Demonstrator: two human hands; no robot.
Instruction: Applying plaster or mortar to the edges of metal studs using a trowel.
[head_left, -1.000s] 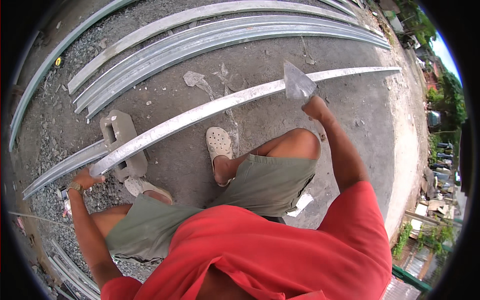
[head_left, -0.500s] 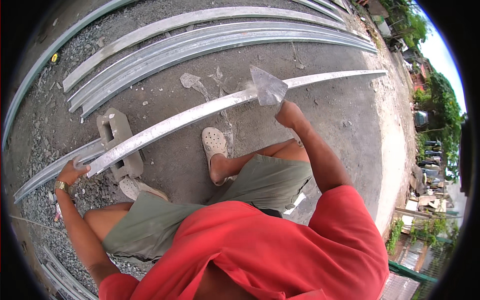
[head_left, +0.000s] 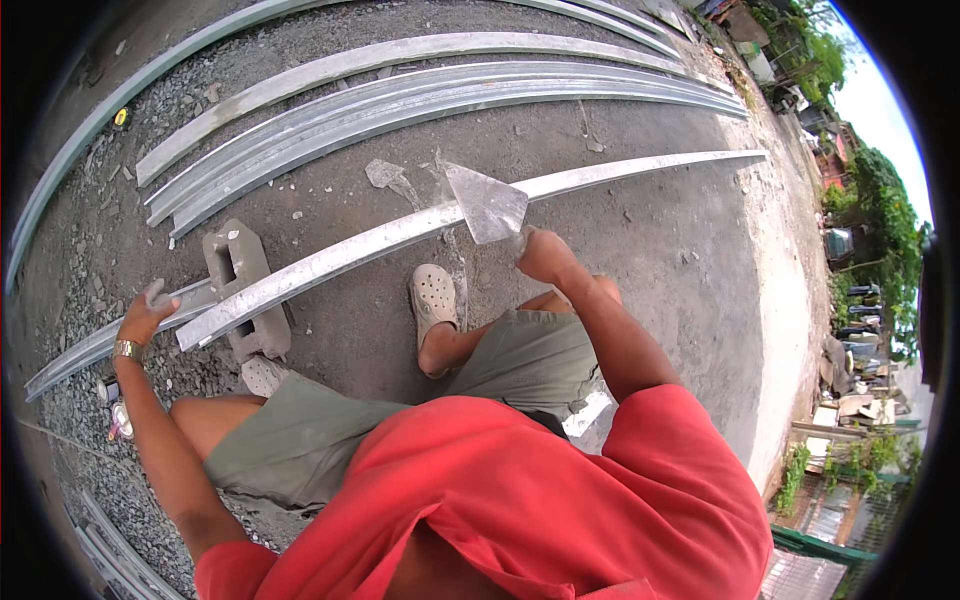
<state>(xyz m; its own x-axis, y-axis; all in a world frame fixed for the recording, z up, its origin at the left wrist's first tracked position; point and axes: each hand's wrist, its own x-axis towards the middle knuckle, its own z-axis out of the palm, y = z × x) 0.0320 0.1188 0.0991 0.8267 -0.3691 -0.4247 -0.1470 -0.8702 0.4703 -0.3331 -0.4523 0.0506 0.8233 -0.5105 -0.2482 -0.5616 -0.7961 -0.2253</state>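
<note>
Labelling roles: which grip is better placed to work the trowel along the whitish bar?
Likely right: the right grip holds the trowel, which overlaps the whitish bar in view. The left grip, tool-free, sits beyond the bar's left end.

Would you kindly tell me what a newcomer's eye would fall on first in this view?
The red shirt, filling the lower middle, would probably catch the eye first. Next might come the long pale bar slanting across the centre, its left part over a grey block. The broad, pointed trowel in the person's right grip also stands out, overlapping the bar near the picture's middle.
</note>
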